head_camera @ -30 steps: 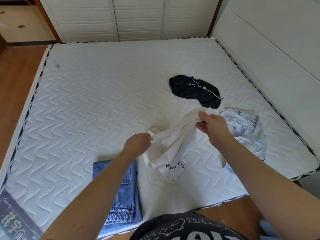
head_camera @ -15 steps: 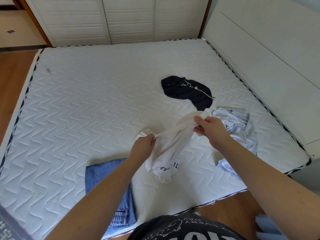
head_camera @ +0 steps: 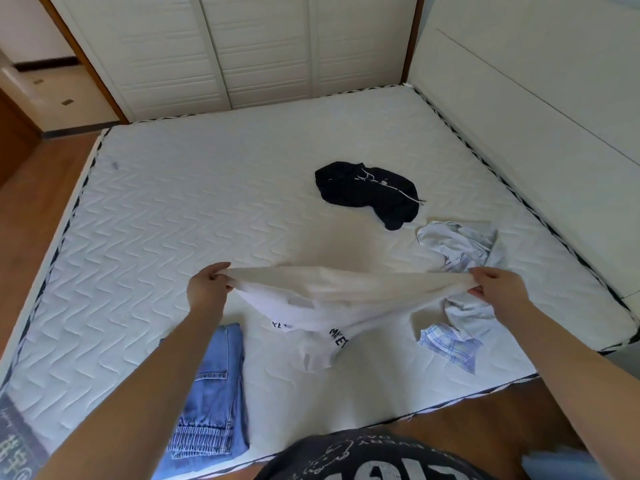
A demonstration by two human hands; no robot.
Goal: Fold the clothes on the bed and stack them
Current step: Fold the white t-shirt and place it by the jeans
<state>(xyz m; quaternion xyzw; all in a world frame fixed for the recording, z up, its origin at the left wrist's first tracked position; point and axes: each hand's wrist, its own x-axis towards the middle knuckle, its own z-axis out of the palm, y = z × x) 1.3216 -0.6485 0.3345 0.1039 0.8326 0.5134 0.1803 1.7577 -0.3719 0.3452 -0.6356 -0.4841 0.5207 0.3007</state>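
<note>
Both hands raised over the near half of the bed (head_camera: 207,209), a white shirt (head_camera: 332,292) stretched between them. Left hand (head_camera: 207,289): fingers curled and pinched on the shirt's left end. Right hand (head_camera: 498,289): fingers clamped on the right end. Top edge of the shirt runs taut and roughly level from hand to hand; the rest sags below in a loose drape, black lettering showing on the hanging part. Whether the lowest fold touches the mattress: cannot tell.

Jeans (head_camera: 211,393), folded, lie flat near the bed's near edge, partly under the left forearm, just left of the hanging shirt.

Dark garment (head_camera: 367,192) with a white drawstring, crumpled, farther up the bed, well apart from the shirt.

Pale shirt (head_camera: 457,247), rumpled, lies on the right side of the bed beyond and under the right hand; a blue checked piece (head_camera: 450,344) near the bed's edge, beside it.

Headboard (head_camera: 519,116) along the right; white closet doors (head_camera: 263,50) past the far end.
</note>
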